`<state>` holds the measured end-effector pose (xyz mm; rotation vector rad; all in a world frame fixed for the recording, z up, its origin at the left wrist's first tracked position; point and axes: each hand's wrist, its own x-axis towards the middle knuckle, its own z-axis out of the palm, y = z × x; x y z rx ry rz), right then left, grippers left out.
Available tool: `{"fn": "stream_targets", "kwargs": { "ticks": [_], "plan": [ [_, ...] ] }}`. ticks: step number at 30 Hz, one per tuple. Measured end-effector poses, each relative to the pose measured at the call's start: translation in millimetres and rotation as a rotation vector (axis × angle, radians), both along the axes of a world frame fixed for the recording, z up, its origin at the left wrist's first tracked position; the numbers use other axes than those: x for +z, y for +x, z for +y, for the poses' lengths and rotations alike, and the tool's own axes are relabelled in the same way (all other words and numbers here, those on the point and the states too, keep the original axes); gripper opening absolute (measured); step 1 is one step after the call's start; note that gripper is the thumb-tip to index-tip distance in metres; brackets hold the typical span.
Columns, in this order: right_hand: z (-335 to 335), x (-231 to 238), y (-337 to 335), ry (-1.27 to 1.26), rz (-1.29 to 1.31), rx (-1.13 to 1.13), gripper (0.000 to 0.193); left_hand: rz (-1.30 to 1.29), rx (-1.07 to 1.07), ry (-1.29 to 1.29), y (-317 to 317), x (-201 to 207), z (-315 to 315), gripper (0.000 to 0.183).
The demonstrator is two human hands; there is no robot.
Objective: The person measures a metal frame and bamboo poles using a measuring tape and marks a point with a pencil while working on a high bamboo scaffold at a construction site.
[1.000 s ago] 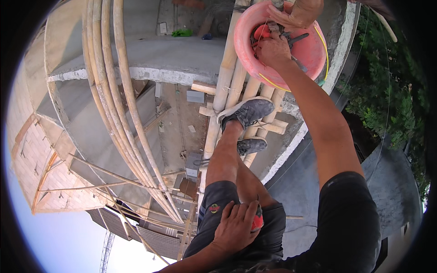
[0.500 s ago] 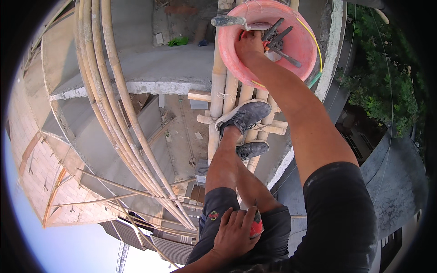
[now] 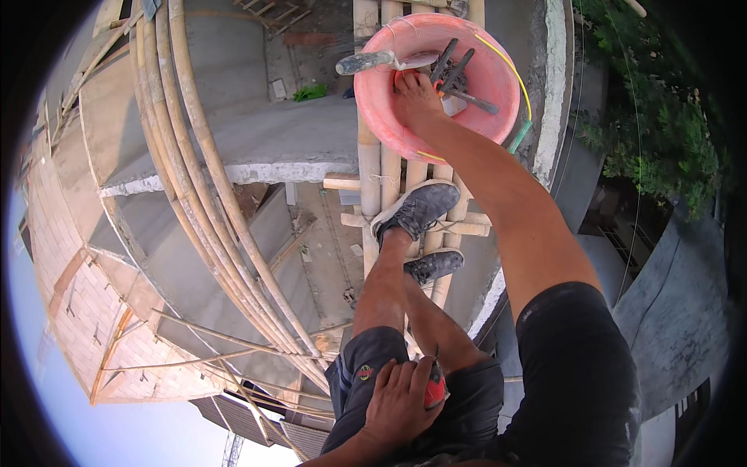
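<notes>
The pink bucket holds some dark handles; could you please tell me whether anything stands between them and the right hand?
Nothing visible does: the right hand is inside the bucket, and the dark handles rise just to its right. The trowel juts over the rim on the left, outside that gap.

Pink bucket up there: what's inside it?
Inside the bucket are dark tools, part of a trowel whose handle sticks out past the rim, and the right hand. Whatever lies beneath the hand and tools is covered.
</notes>
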<state>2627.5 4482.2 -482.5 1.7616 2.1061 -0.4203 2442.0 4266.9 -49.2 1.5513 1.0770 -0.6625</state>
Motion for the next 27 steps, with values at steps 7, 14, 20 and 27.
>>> {"fn": "stream_targets", "kwargs": {
  "ticks": [7, 14, 20, 27],
  "plan": [
    [3, -4, 6, -0.242, 0.014, -0.011, 0.036, 0.005, -0.084, 0.009, 9, -2, -3, 0.067],
    [2, 10, -5, -0.285, -0.014, -0.035, 0.036, 0.026, -0.113, 0.014, 7, -3, -7, 0.066],
    [-18, 22, -6, 0.205, 0.166, -0.257, 0.028, 0.023, -0.152, 0.068, 5, -1, -8, 0.064],
    [-60, 105, 7, 0.504, 1.096, -1.020, 0.016, -0.049, -0.245, 0.194, 8, 4, -5, 0.066]
  ]
}}
